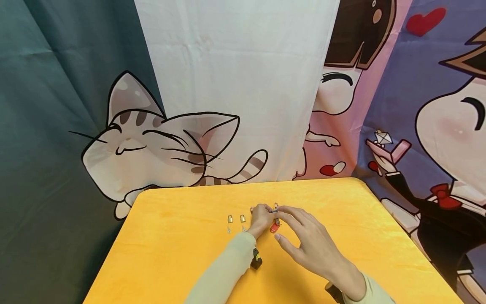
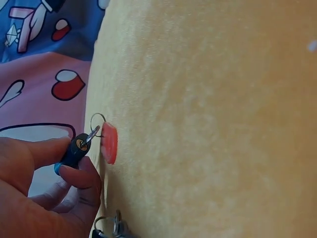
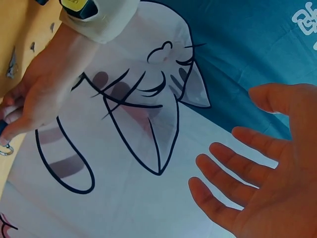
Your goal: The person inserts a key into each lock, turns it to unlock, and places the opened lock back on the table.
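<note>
My left hand (image 1: 262, 218) pinches a small dark-blue padlock (image 2: 73, 154) between thumb and fingers, its keyhole end facing out. A key (image 2: 90, 136) stands in the keyhole. From its ring (image 2: 97, 115) hangs a red key tag (image 2: 109, 144). The padlock's metal shackle (image 3: 7, 150) shows in the right wrist view. My right hand (image 1: 313, 242) hovers to the right of the padlock with fingers spread and holds nothing. Palm and separated fingers of that right hand (image 3: 267, 168) are plain in its wrist view.
Left of my hands, two brass padlocks (image 1: 230, 219) lie side by side on the yellow tablecloth (image 1: 171, 245), with small keys (image 1: 229, 230) below them. Another key and ring (image 2: 117, 223) show at the bottom of the left wrist view. A cartoon curtain (image 1: 243, 84) hangs behind the table.
</note>
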`<state>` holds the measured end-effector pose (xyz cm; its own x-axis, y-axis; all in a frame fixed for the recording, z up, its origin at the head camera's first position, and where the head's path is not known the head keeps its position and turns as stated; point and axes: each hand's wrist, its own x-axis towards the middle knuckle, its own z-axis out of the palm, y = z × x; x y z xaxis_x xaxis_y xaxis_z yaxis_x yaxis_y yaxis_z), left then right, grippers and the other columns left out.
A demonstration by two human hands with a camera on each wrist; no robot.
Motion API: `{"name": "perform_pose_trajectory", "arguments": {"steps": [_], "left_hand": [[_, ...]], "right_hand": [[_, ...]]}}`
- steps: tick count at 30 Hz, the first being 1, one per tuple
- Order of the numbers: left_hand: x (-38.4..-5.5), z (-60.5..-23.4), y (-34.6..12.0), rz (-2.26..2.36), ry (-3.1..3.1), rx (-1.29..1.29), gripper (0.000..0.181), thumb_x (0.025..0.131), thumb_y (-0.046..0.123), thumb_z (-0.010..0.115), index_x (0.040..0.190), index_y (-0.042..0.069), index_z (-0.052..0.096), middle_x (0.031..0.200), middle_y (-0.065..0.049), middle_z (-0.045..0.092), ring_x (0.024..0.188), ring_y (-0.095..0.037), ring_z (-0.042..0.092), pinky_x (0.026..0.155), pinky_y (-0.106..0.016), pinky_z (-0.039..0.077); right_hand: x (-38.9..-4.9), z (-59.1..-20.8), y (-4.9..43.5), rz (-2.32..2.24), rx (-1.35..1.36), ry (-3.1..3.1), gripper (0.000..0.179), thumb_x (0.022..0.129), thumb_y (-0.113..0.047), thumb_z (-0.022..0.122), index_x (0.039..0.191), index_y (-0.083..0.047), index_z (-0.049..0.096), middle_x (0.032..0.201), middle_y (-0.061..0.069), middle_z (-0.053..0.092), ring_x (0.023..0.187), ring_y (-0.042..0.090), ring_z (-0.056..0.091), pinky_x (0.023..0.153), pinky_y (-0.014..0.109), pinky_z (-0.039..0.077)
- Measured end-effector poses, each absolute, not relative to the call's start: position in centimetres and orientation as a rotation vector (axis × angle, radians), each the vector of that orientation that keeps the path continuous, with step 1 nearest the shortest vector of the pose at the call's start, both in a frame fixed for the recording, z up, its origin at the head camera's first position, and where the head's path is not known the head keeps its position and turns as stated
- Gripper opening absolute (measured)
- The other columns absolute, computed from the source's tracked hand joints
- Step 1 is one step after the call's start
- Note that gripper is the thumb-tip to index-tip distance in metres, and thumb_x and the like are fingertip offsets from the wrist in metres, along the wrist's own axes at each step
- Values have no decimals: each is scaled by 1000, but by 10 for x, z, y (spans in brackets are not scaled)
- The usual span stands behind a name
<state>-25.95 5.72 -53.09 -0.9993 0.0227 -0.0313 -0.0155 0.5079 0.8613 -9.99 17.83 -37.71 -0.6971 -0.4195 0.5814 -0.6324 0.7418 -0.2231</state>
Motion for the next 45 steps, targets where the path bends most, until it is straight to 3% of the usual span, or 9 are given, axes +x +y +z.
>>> {"name": "perform_pose_trajectory", "arguments": {"steps": [2,5,9,18,22,26,34,39,45], "left_hand": [[-260,-532,59,1519,2720,8,24,84,20,77,67,11,62,64,0,62,59,-12,53,80,-37,50],[-261,-533,61,1501,2733,11,26,85,18,76,65,11,60,61,0,60,54,-12,51,64,-29,48],[-261,-533,63,1484,2746,20,26,85,16,76,66,8,60,59,-1,56,49,-11,46,46,-22,35],[-259,-530,60,1542,2704,38,23,88,19,73,73,6,61,59,-1,52,48,-9,44,44,-21,33],[-258,-526,57,1515,2736,68,24,87,25,73,87,3,65,66,-2,57,53,-10,49,47,-22,39],[-256,-517,54,1488,2777,133,29,89,30,71,102,4,67,72,-2,66,59,-10,56,62,-28,45],[-246,-481,41,1373,2875,345,36,92,38,66,118,15,66,99,-1,72,84,-13,67,74,-33,56],[-234,-460,23,1242,2968,541,44,92,44,64,127,17,63,119,-4,69,105,-22,66,87,-40,55],[-216,-436,2,1101,3065,707,52,93,51,60,134,17,58,132,-1,63,121,-22,60,97,-43,53]], "right_hand": [[-100,-377,178,565,799,-2433,41,87,-32,73,126,-23,62,132,-2,61,120,18,59,97,44,52],[-99,-377,178,569,803,-2433,42,87,-31,73,127,-22,62,132,-1,61,121,18,59,97,44,52],[-98,-378,179,570,804,-2440,42,88,-32,72,128,-21,62,133,-1,61,121,18,59,97,44,53],[-98,-376,181,576,795,-2438,45,89,-32,71,130,-20,60,133,0,60,120,19,60,96,44,53],[-98,-374,182,591,788,-2428,43,89,-32,71,129,-21,61,133,-2,60,121,18,59,96,44,53],[-98,-371,182,600,789,-2399,44,89,-31,71,130,-20,61,132,-2,60,120,18,59,95,44,54],[-102,-365,181,606,821,-2340,47,87,-28,73,132,-18,60,132,-4,60,120,14,59,96,38,53],[-104,-363,180,595,865,-2302,48,87,-27,73,132,-18,60,131,-2,61,119,15,60,95,40,53],[-105,-360,180,639,854,-2326,47,86,-28,75,130,-15,61,131,0,61,118,18,60,94,42,54]]}}
